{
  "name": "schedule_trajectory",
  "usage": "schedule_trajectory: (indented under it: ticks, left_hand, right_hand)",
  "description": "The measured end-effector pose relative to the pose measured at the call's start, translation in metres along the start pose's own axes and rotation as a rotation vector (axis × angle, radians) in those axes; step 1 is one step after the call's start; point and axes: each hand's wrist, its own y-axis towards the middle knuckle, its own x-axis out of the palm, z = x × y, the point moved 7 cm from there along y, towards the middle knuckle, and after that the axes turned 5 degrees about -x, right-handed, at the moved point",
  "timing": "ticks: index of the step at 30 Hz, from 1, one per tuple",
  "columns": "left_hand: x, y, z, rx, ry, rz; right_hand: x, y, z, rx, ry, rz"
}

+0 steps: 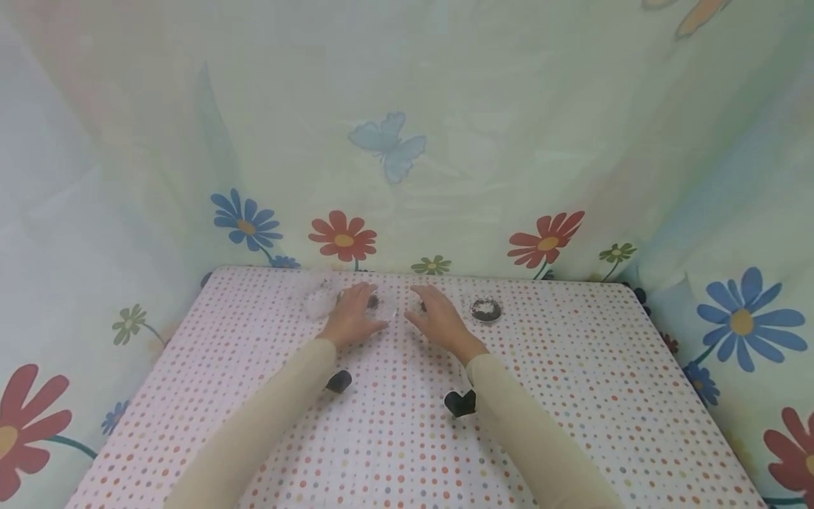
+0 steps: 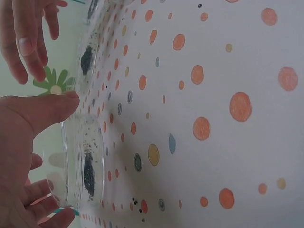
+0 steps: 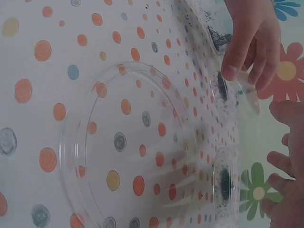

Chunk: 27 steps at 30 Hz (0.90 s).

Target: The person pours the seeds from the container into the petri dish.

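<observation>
My left hand (image 1: pixel 352 316) grips a clear round lid (image 3: pixel 250 90), tilted between thumb and fingers. Close beside it stands a shallow clear dish (image 2: pixel 97 147) with a heap of black grains (image 2: pixel 89 173). To the right, my right hand (image 1: pixel 439 319) hovers with fingers spread and nothing between them. Near its fingers is another clear dish (image 3: pixel 232 199) holding dark grains (image 3: pixel 225 185), partly hidden by the hand in the head view. A clear round lid (image 3: pixel 76 142) lies on the table in the right wrist view.
One dish of dark and whitish grains (image 1: pixel 486 309) stands right of my right hand. Clear dishware (image 1: pixel 320 300) sits left of my left hand. Two black heart-shaped pieces (image 1: pixel 460 404) lie near my forearms on the dotted tablecloth (image 1: pixel 394 452). A flowered curtain (image 1: pixel 458 198) hangs behind.
</observation>
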Motion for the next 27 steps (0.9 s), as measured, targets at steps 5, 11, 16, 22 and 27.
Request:
schedule_trajectory:
  ticks: [5,11,16,22,27]
  left_hand:
    - [0.001,0.002,0.0,-0.007,0.012,-0.01]
    - [0.001,0.004,0.0,-0.008,0.012,-0.004]
    - [0.001,0.007,0.002,0.006,0.029,0.005]
    - [0.003,0.009,0.002,0.001,0.043,0.002]
    - [0.003,0.011,0.0,-0.021,0.025,-0.002]
  right_hand:
    - [0.002,0.002,0.001,0.007,0.003,-0.015]
    - [0.001,0.006,0.001,-0.012,-0.003,0.008]
    - [0.003,0.008,0.001,-0.013,0.004,0.012]
    - [0.007,0.01,0.002,0.009,0.032,0.002]
    - [0.01,0.012,0.003,0.026,0.022,-0.002]
